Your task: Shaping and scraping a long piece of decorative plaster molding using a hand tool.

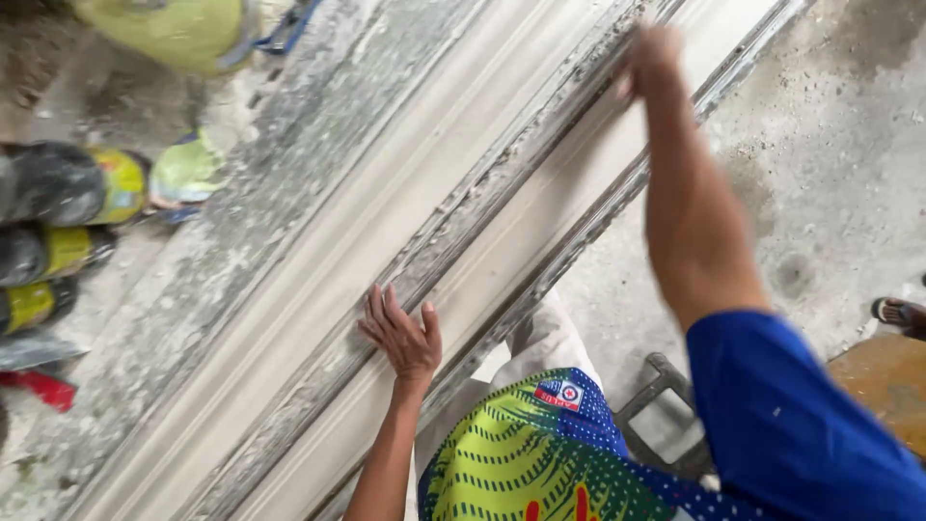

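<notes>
Long white plaster cornice moulding [386,260] is lying diagonally across the frame, lower left to upper right, on a plaster-crusted casting bench [241,207]. Left hand [403,333] is resting flat on the moulding at lower centre, fingers spread, gripping nothing. Right hand [648,60] is reaching to the rough ridge at upper right; motion-blurred, so cannot tell whether its fingers are closing. Bags and containers [58,207] are sitting at the left edge. Risk, judged: uneven pressure between the two hands could be cracking the brittle length; crumbs on the ridge could be scratching the face.
</notes>
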